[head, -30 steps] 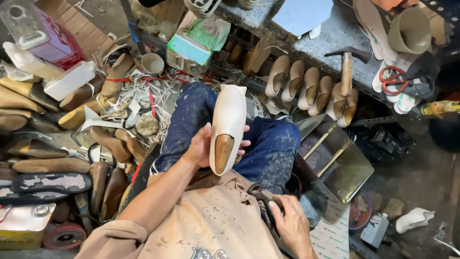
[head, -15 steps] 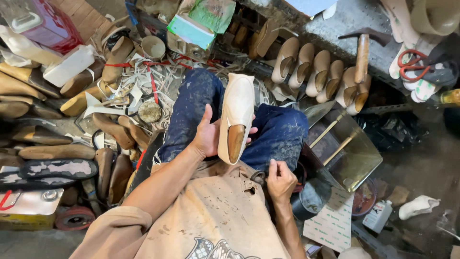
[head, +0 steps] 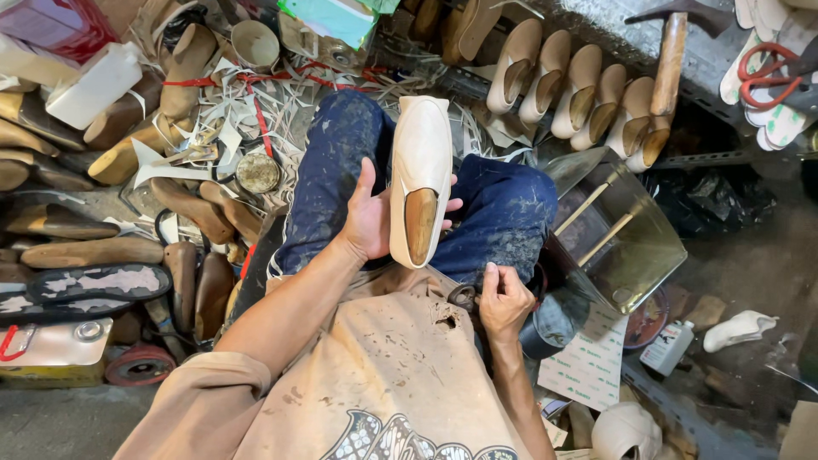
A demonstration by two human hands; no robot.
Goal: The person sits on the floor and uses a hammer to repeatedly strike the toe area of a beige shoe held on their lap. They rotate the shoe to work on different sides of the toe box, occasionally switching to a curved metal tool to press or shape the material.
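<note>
Presently a cream shoe upper on a wooden last (head: 420,183) is held upright above the lap, over the stained blue jeans (head: 341,170). It is gripped by the left hand (head: 371,223), whose fingers are wrapped round the heel end with the thumb raised along its side, so that the wooden heel of the last faces the camera. The right hand (head: 504,300) is closed at the hip on a small dark metal tool (head: 464,296); what kind of tool it is cannot be made out.

A slip is judged the main risk: the shoe is carried by one hand only, near its heel, and a loosened grip would let the toe tip forward onto the leather scraps (head: 281,102) on the floor. The soft cream surface could also be marked if the metal tool were brought up carelessly, or soiled against the dirty apron (head: 383,375).

Compared with the picture half a second ago, the shoe is seen at much the same place and angle in the left hand. The right hand has been lowered slightly and closed more tightly against the hip, and the row of finished shoes (head: 579,94) now lies further up the view.
</note>
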